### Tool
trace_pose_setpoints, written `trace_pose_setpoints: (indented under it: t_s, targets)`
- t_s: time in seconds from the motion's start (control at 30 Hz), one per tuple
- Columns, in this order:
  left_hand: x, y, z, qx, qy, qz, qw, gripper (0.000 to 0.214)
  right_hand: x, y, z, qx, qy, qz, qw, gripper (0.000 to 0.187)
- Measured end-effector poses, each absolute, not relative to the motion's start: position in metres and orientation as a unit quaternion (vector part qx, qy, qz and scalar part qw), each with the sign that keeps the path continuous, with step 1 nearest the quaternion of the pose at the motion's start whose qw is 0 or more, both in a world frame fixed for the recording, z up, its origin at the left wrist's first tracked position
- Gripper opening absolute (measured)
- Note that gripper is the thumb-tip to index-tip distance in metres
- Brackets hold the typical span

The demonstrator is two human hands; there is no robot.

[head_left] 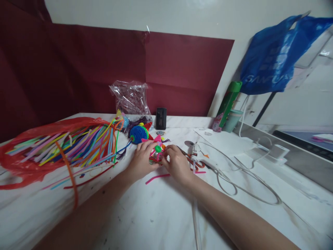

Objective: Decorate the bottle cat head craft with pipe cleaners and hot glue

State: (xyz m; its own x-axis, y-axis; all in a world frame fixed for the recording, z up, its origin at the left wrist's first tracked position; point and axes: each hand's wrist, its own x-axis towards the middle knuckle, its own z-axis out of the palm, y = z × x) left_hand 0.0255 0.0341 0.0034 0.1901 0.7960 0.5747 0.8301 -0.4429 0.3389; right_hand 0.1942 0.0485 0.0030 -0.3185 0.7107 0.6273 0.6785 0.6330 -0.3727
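Observation:
Between my two hands is a small pink craft figure (157, 149) with a round green piece on its front and pink points on top. My left hand (142, 159) wraps around its left side, fingers closed. At its right edge, my right hand (178, 165) has thumb and fingers pinched together against it; anything small in the pinch is hidden. Just behind stands a blue yarn ball (138, 134) with red and yellow parts. A pink pipe cleaner (157, 177) lies in front of the figure. Brown-red coiled pipe cleaners (199, 164) show beyond my right hand.
A white glue gun (196, 150) lies to the right, its cable (260, 199) looping over the table. A red plastic bag (23, 177) of colorful pipe cleaners (75, 146) spreads leftward. At the back are a black phone-like object (161, 118), clear plastic wrap (131, 97) and white paper (226, 142).

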Motion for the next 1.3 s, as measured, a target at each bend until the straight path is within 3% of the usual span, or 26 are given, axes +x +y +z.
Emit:
trace_pose_setpoints:
  t_s: [0.13,0.3,0.77,1.07,1.3]
  targets:
    - [0.024,0.032,0.006,-0.781,-0.517,-0.349,0.009,0.066,0.195,0.049,0.003,-0.42,-0.81,0.018,0.408,0.011]
    - [0.021,0.03,0.009,-0.797,-0.499,-0.341,-0.015,0.051,0.196,0.05,0.001,-0.417,-0.81,0.019,0.412,0.011]
    - [0.021,0.032,0.01,-0.793,-0.503,-0.344,-0.019,0.05,0.196,0.048,0.003,-0.416,-0.812,0.039,0.408,0.011]
    - [0.008,0.04,0.008,-0.788,-0.505,-0.348,-0.043,0.046,0.21,0.071,0.002,-0.423,-0.728,0.252,0.478,0.01]
    - [0.005,0.041,0.009,-0.8,-0.495,-0.338,-0.041,0.045,0.206,0.07,-0.004,-0.398,-0.717,0.28,0.499,0.005]
